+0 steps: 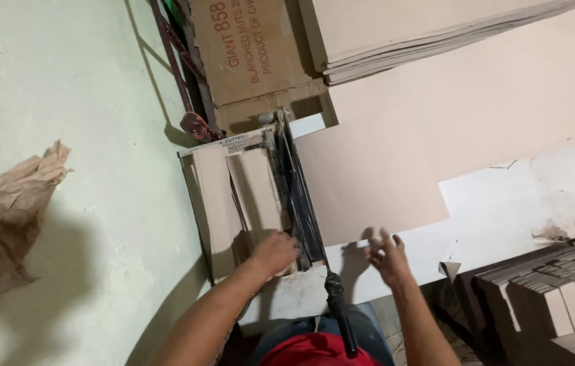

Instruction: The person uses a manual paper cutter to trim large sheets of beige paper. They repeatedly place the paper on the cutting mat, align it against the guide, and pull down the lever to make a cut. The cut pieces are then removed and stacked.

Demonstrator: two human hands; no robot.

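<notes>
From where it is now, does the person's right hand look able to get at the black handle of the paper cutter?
Probably yes. The right hand hangs open over the white table, and the black handle lies just beside it with nothing between them.

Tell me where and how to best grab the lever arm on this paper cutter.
Grip the black handle at the near end of the cutter's lever arm, likely coming from above with the right hand, which hovers open just beside it. The arm lies flat along the cutter's edge and is hinged at the far end, so the near grip gives most leverage. The left hand rests on the cut strips.
</notes>
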